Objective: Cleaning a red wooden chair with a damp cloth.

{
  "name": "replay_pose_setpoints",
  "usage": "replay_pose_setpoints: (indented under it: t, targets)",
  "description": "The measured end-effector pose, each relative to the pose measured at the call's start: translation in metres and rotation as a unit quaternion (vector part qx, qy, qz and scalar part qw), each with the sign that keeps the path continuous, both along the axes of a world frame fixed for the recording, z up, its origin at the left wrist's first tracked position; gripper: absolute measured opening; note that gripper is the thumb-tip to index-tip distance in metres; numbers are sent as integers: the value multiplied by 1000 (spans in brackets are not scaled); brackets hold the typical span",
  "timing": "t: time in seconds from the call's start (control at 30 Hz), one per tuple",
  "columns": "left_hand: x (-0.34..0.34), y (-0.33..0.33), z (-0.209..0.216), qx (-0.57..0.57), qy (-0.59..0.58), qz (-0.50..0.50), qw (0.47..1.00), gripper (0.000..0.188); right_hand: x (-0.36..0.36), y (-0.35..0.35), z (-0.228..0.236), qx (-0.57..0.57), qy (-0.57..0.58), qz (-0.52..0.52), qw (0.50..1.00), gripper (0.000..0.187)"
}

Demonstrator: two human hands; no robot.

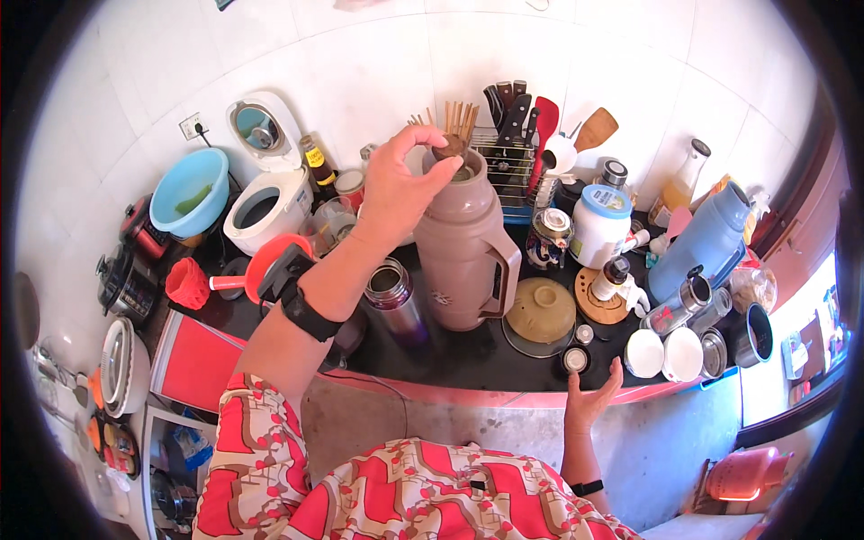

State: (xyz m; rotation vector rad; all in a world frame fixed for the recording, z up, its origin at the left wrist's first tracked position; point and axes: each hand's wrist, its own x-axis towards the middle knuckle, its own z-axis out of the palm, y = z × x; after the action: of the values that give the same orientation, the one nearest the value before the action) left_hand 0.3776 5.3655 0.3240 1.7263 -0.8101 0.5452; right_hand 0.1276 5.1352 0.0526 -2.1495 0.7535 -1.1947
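My left hand (405,189) pinches a brown cork stopper (453,149) between thumb and fingertips. It is at the mouth of a tall mauve thermos flask (459,247), whose opening partly shows; whether the cork touches the rim I cannot tell. Left of the flask, an uncapped steel bottle (393,301) with a purple base stands upright. At the counter's front edge, my right hand (589,405) is open with thumb and fingers apart, holding nothing. Nearest to it lie a round black cap (575,360) and a small white cap (584,334).
A yellowish lidded pot (542,310), two white bowls (681,355) and a blue thermos flask (700,243) stand to the right. Behind is a wire rack (504,171) with knives. Leftward are a red ladle-like scoop (270,261), an open rice cooker (270,211) and a blue basin (189,180).
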Motion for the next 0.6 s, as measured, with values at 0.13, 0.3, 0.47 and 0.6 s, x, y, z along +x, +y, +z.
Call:
replay_pose_setpoints:
  t: [0.13, 0.3, 0.47, 0.6]
  targets:
    - [8, 0, -4, 75, 27, 25, 997, 21, -5, -7, -10, 41, 51, 0, 998, 90]
    - [5, 2, 7, 174, -9, 92, 980, 25, 4, -12, -24, 36, 118, 4, 992, 93]
    - [3, 6, 5, 189, -74, 108, 973, 24, 16, -13, -28, 3, 135, 9, 991, 85]
    - [-27, 23, 0, 56, -151, 162, 974, 36, 20, -15, -32, -11, 158, 9, 987, 80]
